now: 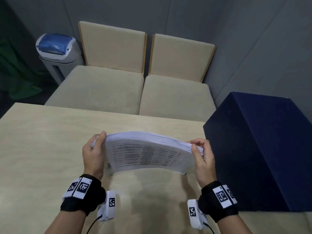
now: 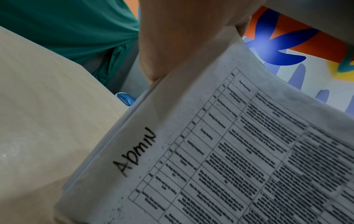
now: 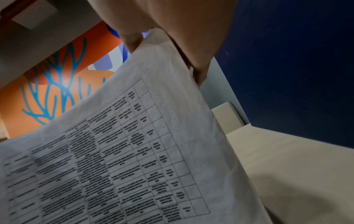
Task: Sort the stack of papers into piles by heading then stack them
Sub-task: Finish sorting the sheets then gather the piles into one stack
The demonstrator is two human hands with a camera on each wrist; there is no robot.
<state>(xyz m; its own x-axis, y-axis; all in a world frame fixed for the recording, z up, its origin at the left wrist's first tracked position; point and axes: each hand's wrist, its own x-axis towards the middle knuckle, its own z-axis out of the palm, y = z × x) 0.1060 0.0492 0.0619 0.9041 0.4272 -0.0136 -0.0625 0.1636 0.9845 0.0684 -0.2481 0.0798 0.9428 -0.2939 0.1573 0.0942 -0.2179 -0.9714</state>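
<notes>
While both hands hold it up on its long edge, the stack (image 1: 148, 154) bows between them, its lower edge on or just above the table (image 1: 42, 141). The left hand (image 1: 93, 156) grips one short end beside the handwritten "ADMIN" heading (image 2: 134, 151); the right hand (image 1: 202, 159) pinches the other end, thumb on the near sheet. Sheets look fanned at the right fingers (image 1: 195, 142). Loosen either grip and I judge the bowed sheets could spring apart and slide across the table, muddling the order.
</notes>
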